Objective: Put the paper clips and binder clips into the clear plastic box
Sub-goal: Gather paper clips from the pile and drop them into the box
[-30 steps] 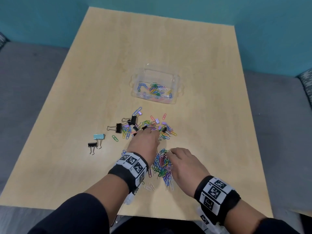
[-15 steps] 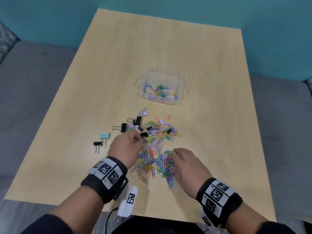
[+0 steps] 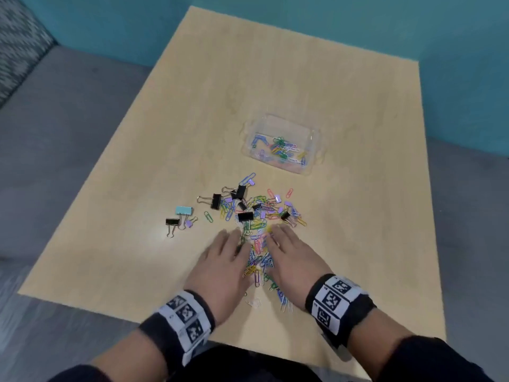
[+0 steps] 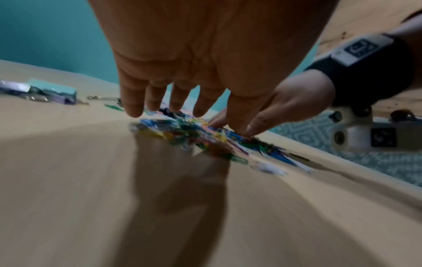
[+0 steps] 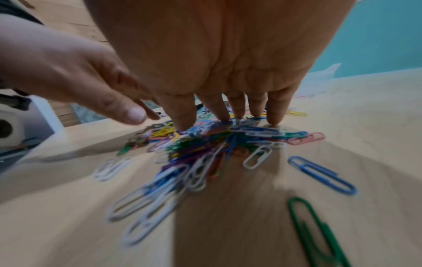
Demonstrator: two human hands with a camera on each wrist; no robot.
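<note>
Paper clips (image 3: 259,255) are heaped near the front edge of the worktop (image 3: 344,86), with both hands laid flat on either flank of the heap. The left hand (image 3: 220,268) and the right hand (image 3: 292,260) are spread, fingers straight, nothing pinched or held; in the right wrist view the fingertips (image 5: 274,117) are seen pressed down onto the clips.

Half a second ago the left hand was curled at the black binder clips (image 3: 245,216) further in; it has since been drawn back and flattened beside the heap, and the right hand has been brought closer, so that the gap between the two has narrowed. This is judged to be a gathering sweep, made ahead of a two-handed scoop.

Clear plastic box (image 3: 283,144) stands towards the middle of the worktop, well apart from the hands, with some coloured clips already inside (no binder clip can be made out in it). A light blue binder clip (image 3: 184,210) and a small black one (image 3: 172,222) lie apart, towards the left edge.

Task is judged well short of done: most clips remain outside the box. Stray clips at the front edge risk being left behind by a scoop.
</note>
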